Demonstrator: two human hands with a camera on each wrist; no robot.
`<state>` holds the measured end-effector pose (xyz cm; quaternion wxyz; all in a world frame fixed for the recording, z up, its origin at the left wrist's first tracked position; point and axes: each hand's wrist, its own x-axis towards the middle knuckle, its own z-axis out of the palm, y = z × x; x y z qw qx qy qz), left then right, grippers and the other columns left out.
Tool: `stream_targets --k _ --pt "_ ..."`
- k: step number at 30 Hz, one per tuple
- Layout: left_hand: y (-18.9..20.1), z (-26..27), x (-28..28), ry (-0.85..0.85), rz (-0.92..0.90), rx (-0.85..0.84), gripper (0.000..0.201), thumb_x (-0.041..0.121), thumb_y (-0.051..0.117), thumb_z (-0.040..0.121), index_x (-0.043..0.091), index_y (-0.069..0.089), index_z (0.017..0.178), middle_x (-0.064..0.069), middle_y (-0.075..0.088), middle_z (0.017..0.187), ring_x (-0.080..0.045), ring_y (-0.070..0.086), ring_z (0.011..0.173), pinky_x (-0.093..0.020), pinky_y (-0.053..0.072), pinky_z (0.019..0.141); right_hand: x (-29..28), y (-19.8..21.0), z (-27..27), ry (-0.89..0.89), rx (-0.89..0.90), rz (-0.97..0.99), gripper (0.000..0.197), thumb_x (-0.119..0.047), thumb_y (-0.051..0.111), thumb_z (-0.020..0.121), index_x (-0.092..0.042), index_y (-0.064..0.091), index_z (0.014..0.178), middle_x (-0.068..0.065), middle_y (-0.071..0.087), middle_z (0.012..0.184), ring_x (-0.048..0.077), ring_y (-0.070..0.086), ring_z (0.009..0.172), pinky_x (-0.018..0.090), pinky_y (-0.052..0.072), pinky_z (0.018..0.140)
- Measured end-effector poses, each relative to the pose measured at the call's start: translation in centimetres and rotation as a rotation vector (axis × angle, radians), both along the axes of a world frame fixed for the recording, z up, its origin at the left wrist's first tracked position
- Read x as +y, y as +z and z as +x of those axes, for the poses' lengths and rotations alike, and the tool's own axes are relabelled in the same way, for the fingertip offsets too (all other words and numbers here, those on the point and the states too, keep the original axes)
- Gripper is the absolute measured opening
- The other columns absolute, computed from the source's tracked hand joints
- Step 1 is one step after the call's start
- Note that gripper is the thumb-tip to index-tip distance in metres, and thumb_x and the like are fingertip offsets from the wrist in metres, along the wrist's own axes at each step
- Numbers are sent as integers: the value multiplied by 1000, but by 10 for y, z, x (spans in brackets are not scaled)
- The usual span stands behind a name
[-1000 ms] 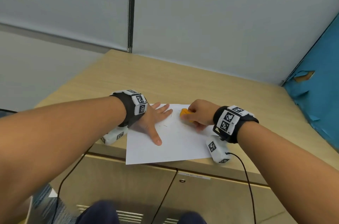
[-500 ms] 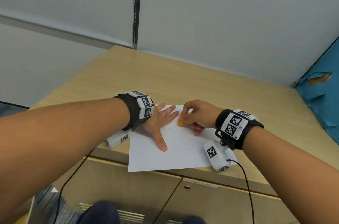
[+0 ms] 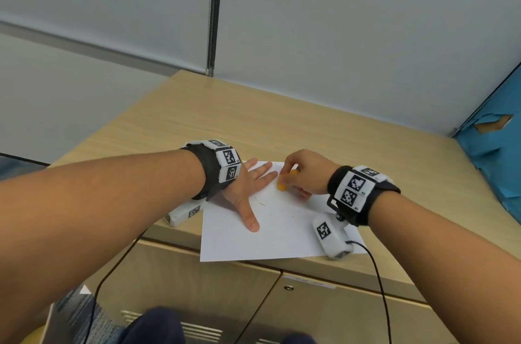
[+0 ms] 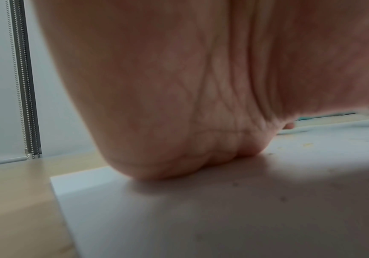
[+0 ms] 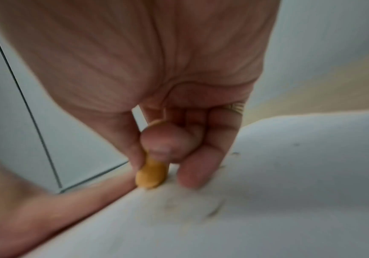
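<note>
A white sheet of paper (image 3: pixel 282 233) lies on the wooden cabinet top (image 3: pixel 282 123), its near edge over the front edge. My left hand (image 3: pixel 248 188) lies flat on the sheet's left part, fingers straight and spread; the left wrist view shows its palm (image 4: pixel 179 104) pressed onto the paper (image 4: pixel 223 218). My right hand (image 3: pixel 304 174) pinches a small orange eraser (image 3: pixel 282 185) between thumb and fingers, its lower end touching the paper just beyond my left fingertips. In the right wrist view the eraser (image 5: pixel 151 175) stands on the paper (image 5: pixel 267 192) amid faint marks and crumbs.
A grey wall (image 3: pixel 338 19) with a dark vertical strip (image 3: pixel 214 11) rises behind the cabinet. A blue torn panel (image 3: pixel 496 163) stands at the right. Cabinet doors (image 3: pixel 220 295) hang below the front edge. White sensor boxes (image 3: pixel 329 236) with cables hang under both wrists.
My right hand has slid the eraser slightly left and toward me across the paper, closer to my left fingertips. My left hand has stayed flat on the sheet.
</note>
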<state>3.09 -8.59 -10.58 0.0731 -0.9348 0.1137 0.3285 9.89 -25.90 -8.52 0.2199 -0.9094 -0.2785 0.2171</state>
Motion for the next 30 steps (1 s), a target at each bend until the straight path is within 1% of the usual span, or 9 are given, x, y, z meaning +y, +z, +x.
stream_targets --k 2,5,7,12,17,21,25,28,30 --pt "0 0 0 -1 3 4 137 82 62 67 27 -34 148 2 -39 157 -30 -28 147 -62 -2 118 0 -3 3 -102 -56 27 12 -21 72 90 -10 68 89 9 68 70 22 63 51 45 65 63" --pt "-1 0 0 1 11 -5 137 83 62 67 27 -34 148 2 -40 156 -30 -28 147 -60 -2 118 -5 -3 -18 37 122 6 13 -18 71 92 -6 67 96 8 64 61 16 58 43 30 57 52" --pt "-1 1 0 6 7 -1 137 82 63 68 28 -34 148 3 -40 156 -30 -28 147 -60 -3 119 -11 -2 -25 74 126 -24 14 -20 70 93 -7 66 97 7 64 59 16 58 44 26 55 52" --pt "0 -1 0 -3 4 0 136 84 61 67 29 -34 147 4 -39 157 -29 -27 148 -61 -1 118 -25 -2 0 -184 5 68 8 -15 67 89 -9 66 85 19 72 69 23 59 46 38 62 54" --pt "7 -4 -2 -21 13 10 132 82 60 71 29 -34 147 4 -41 156 -29 -28 147 -61 -2 118 -74 -1 7 -340 279 236 12 -17 61 98 -8 69 95 4 56 62 17 50 46 28 51 51" --pt "16 -12 -6 -31 -2 44 125 78 58 76 31 -33 148 5 -40 156 -27 -30 147 -61 -3 118 -91 -18 5 -427 415 351 15 -14 57 102 -7 68 96 0 62 59 13 49 46 27 51 52" --pt "24 -38 -26 -143 -113 76 93 55 47 98 26 -22 154 6 -32 160 -16 -24 148 -48 -6 122 -81 -18 -2 -396 347 314 16 -14 52 105 -8 62 94 1 58 59 13 46 45 24 45 47" --pt "19 -62 -47 -271 -259 80 86 58 38 100 26 -21 155 11 -30 160 -7 -23 147 -37 -9 121 -79 -19 -5 -383 310 291 16 -15 50 105 -8 61 97 5 57 65 13 46 46 25 43 48" --pt "14 -67 -58 -308 -285 42 89 63 37 98 25 -21 155 9 -29 161 -9 -23 147 -39 -9 121 -79 -19 -5 -382 301 290 15 -15 49 106 -8 60 98 4 57 64 13 46 46 24 44 47"
